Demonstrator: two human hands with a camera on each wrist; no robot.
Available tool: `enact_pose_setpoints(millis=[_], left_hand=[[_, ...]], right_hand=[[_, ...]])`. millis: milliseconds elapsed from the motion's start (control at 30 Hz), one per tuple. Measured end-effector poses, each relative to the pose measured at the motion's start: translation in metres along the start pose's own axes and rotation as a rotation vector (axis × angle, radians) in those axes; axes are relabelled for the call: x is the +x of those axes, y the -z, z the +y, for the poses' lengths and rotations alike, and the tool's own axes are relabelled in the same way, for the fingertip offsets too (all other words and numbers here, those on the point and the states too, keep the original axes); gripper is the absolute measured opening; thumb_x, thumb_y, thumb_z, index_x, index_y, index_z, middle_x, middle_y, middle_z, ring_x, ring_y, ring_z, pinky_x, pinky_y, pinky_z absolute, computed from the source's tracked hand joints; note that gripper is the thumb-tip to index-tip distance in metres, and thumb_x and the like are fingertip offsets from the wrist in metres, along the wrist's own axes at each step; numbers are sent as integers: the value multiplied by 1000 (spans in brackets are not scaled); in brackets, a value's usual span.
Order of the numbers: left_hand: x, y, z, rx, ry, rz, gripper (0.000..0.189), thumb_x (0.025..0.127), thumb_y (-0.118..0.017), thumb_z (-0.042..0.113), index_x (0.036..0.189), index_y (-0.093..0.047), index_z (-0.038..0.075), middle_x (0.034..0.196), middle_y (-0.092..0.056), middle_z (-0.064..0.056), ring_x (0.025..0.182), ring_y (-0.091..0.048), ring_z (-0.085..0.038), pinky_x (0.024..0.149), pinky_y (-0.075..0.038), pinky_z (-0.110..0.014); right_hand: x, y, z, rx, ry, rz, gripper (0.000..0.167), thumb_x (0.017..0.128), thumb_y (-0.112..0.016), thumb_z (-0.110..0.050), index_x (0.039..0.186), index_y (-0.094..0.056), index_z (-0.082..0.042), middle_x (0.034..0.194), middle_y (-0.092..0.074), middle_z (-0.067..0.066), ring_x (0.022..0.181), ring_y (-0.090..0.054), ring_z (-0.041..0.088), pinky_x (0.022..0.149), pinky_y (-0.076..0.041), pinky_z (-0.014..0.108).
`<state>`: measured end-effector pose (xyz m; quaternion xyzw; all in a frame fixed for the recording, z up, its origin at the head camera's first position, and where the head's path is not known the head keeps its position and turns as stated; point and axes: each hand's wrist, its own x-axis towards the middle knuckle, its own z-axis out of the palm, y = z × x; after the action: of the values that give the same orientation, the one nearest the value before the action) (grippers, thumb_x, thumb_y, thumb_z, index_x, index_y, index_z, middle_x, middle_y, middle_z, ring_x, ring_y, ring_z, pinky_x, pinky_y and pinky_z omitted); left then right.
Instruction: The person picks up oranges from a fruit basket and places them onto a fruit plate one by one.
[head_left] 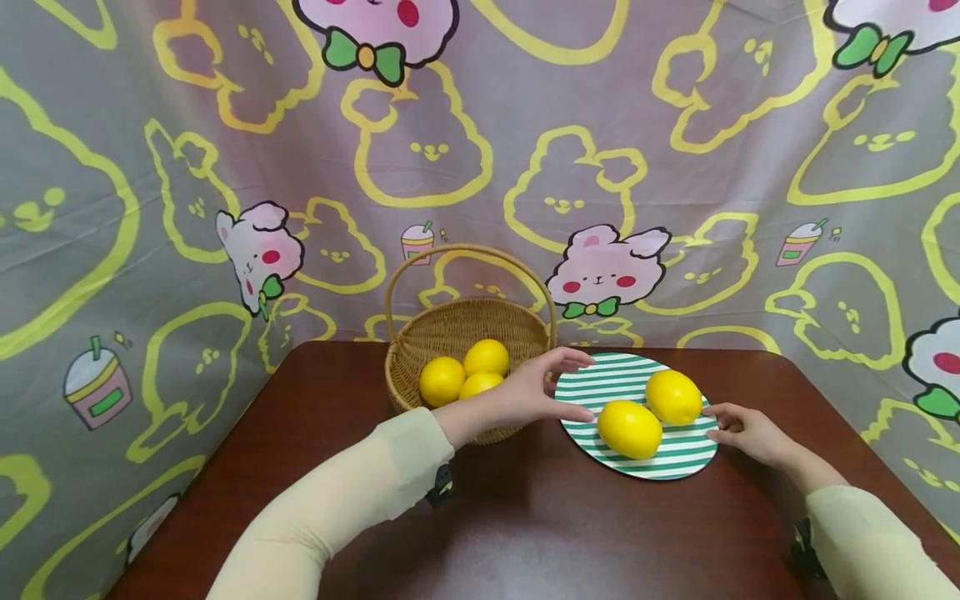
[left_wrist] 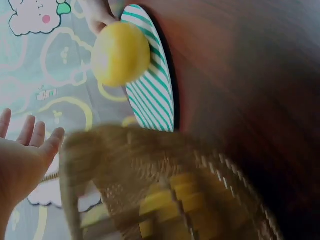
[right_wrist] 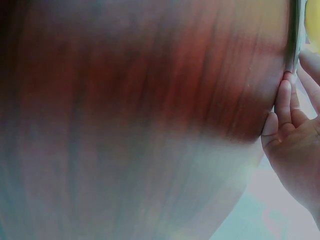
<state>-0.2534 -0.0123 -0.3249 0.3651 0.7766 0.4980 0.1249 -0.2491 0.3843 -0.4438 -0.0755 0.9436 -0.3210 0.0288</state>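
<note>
Two yellow lemons, a front one (head_left: 630, 430) and a back one (head_left: 673, 397), lie on a round green-and-white striped placemat (head_left: 663, 468). My left hand (head_left: 536, 392) is held over the gap between the wicker basket (head_left: 401, 367) and the placemat, thumb and fingers spread with nothing between them. In the left wrist view that hand (left_wrist: 22, 160) shows straight, parted fingers beside the blurred basket. At the placemat's right rim, my right hand (head_left: 750, 433) pinches the edge, its thumb close to the back lemon. The right wrist view shows those fingers (right_wrist: 283, 102) at the rim.
Three lemons (head_left: 442, 382) sit inside the basket, whose tall arched handle (head_left: 468, 248) rises at the back of the table. The dark wooden table (head_left: 540, 533) ends against a patterned cloth backdrop (head_left: 495, 158).
</note>
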Motion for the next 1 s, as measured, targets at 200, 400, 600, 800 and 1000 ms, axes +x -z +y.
enact_pose_setpoints(millis=[200, 400, 600, 800, 1000], left_hand=[[-15, 31, -1, 50, -9, 20, 58, 85, -76, 22, 137, -49, 15, 138, -51, 0, 130, -42, -17, 104, -37, -42], [-26, 67, -4, 113, -18, 56, 57, 85, -76, 20, 135, -50, 14, 137, -51, 1, 128, -43, -15, 105, -36, -45], [-31, 101, -21, 141, 28, 65, 59, 84, -78, 19, 135, -51, 14, 137, -51, 0, 129, -43, -21, 103, -37, -48], [-33, 116, -45, 211, 115, 27, 63, 83, -79, 20, 138, -49, 11, 139, -50, -12, 129, -42, -32, 97, -44, -47], [-30, 117, -58, 201, 168, -51, 67, 83, -79, 16, 141, -46, 8, 143, -44, -20, 128, -44, -36, 103, -37, -53]], right_hand=[[-1, 0, 0, 0, -12, -2, 42, 92, -67, -13, 124, -55, 11, 91, -51, 8, 80, -48, 24, 62, -42, 28], [1, 1, 1, 0, -12, -6, 43, 92, -68, -15, 124, -55, 10, 91, -52, 8, 81, -49, 24, 63, -44, 29], [1, 2, 1, 2, -4, -4, 42, 92, -68, -15, 124, -55, 10, 92, -52, 9, 82, -49, 25, 64, -46, 28], [1, 1, 2, 8, -9, -2, 42, 92, -67, -15, 124, -55, 10, 92, -52, 8, 83, -48, 25, 64, -45, 27], [0, 1, 0, 4, -14, 2, 41, 92, -67, -14, 124, -55, 10, 92, -51, 8, 83, -48, 25, 63, -44, 27]])
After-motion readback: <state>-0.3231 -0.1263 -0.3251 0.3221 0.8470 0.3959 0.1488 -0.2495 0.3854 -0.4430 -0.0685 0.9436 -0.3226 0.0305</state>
